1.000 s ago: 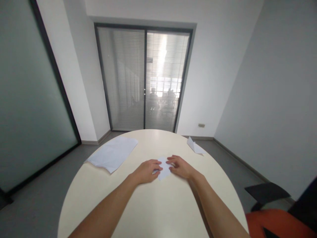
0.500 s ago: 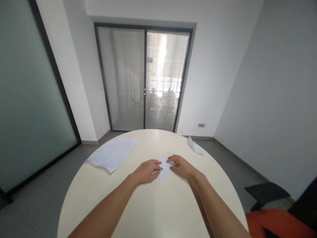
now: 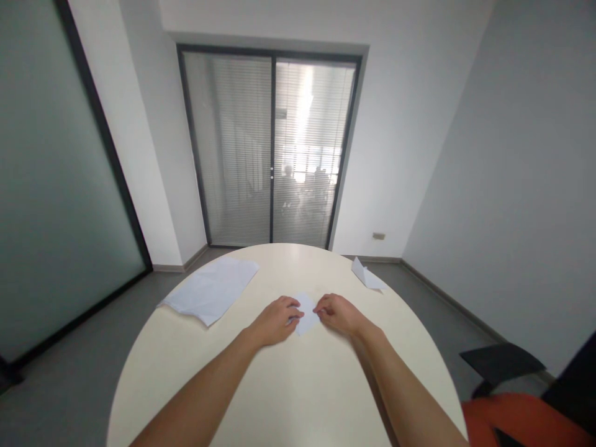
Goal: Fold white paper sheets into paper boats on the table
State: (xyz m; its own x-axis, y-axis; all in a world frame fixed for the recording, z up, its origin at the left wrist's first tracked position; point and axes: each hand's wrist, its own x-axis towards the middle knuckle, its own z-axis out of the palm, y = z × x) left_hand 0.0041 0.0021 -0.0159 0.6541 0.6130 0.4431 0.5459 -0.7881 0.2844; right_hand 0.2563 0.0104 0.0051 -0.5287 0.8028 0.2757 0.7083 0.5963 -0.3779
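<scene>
Between my hands a small folded piece of white paper (image 3: 306, 313) lies on the round cream table (image 3: 288, 385). On its left edge rests my left hand (image 3: 278, 320), fingers apart and pressing the paper from above. At its right edge my right hand (image 3: 338, 313) has thumb and fingertips closed together in a pinch on the paper. Part of the paper's left side is hidden under my left fingers.
A stack of larger white sheets (image 3: 212, 288) lies at the table's far left, reaching its edge. A folded paper shape (image 3: 367, 276) stands at the far right edge. An orange chair (image 3: 521, 416) with a black armrest (image 3: 503, 362) is at the lower right.
My right thumb and fingers have come together at the paper's right edge, having been apart before. My left hand and the paper have shifted only slightly leftward.
</scene>
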